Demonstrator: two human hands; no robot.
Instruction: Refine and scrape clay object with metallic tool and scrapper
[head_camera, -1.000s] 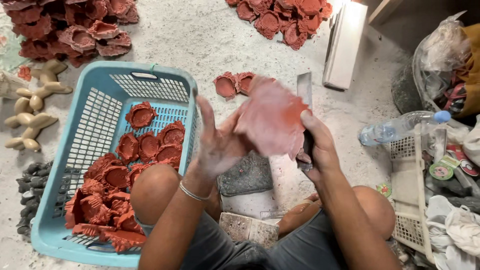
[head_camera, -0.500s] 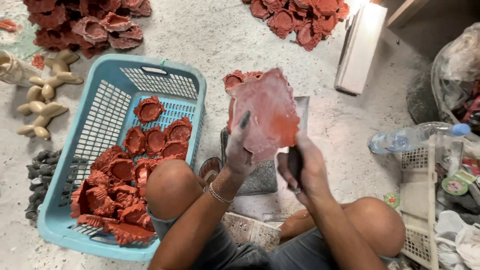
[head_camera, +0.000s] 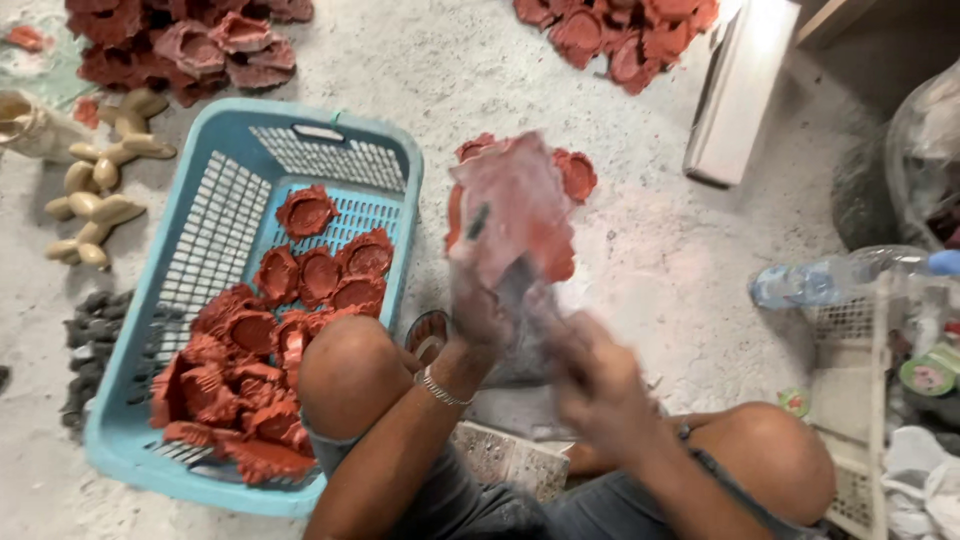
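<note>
Head view blurs both my hands badly. My left hand grips the lower edge of a flat red clay piece, held upright at centre; fingers closed on it, though their exact placing smears. My right hand, at about 4 o'clock from the piece, seems wrapped around a dark tool handle, but I cannot tell the grip for sure. The piece hides part of two small red mouldings on the floor behind it.

At 9 o'clock sits a blue basket holding red clay shapes; my left knee covers its near right rim. Red heaps at 11 and 1 o'clock are cut off by the frame top. A white board lies at 2 o'clock, a plastic bottle at 3. Bare concrete lies open between piece and bottle.
</note>
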